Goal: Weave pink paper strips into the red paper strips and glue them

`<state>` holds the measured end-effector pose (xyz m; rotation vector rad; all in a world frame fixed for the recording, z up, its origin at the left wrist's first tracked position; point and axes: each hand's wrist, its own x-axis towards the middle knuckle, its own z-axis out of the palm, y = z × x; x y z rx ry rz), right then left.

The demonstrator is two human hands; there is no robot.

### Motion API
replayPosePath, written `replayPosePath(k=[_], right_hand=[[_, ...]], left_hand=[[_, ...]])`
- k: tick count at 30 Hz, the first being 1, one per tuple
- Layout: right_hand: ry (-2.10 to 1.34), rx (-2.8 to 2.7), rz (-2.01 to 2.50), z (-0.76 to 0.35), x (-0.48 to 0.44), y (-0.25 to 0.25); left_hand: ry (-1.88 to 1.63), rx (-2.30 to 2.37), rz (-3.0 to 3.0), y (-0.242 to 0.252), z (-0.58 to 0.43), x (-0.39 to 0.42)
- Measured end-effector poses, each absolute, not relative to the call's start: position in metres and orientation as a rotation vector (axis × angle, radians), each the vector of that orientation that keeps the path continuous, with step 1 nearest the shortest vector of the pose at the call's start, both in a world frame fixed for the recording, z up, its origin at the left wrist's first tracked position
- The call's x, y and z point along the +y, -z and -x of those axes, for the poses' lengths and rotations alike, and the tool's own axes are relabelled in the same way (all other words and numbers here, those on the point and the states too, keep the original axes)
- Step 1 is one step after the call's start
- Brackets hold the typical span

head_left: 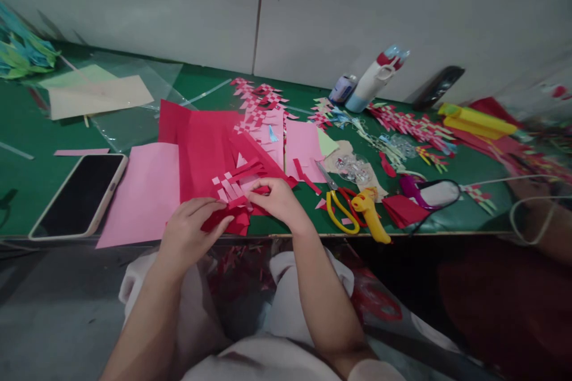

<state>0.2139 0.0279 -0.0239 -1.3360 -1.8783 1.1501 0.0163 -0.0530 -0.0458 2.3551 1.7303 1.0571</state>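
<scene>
Between my two hands, near the front edge of the green table, is a small piece of woven paper strips [231, 189] in pink and red. My left hand [193, 227] grips its left side, thumb and fingers close together at the edge. On the other side my right hand [276, 199] pinches the end of a red strip with thumb and forefinger. Large red paper [203, 134] lies under and behind the weave. A pink sheet [145, 190] rests left of my left hand. Finished-looking woven pieces [259, 101] in pink and red lie farther back.
A phone [78, 195] lies at the left. Yellow-handled scissors [339, 214] and a yellow glue gun [373, 214] sit right of my hands at the edge. Behind stand a white bottle [370, 80] and a can [343, 88]. Another person's arm [543, 220] is at the far right.
</scene>
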Motion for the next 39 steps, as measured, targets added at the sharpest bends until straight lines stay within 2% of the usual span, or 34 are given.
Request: replayPosePath(k=[8,17,22,39], right_hand=[[-1.190,-1.915,1.317,-0.206,0.026,0.027],[-1.148,-1.971,1.325,-0.202,0.025,0.029],[-1.138,-1.975,1.309,-0.201,0.025,0.029],[-1.264,-1.828,1.334,-0.201,0.029,0.033]], left_hand=[[-1.174,1.594,-2.511,0.037,-0.023,-0.054],[-0.995,1.716,-2.697,0.042,-0.030,-0.054],[-1.112,1.703,-2.747,0.041,-0.031,-0.054],[-1.144,1.721,-2.627,0.040,-0.029,-0.054]])
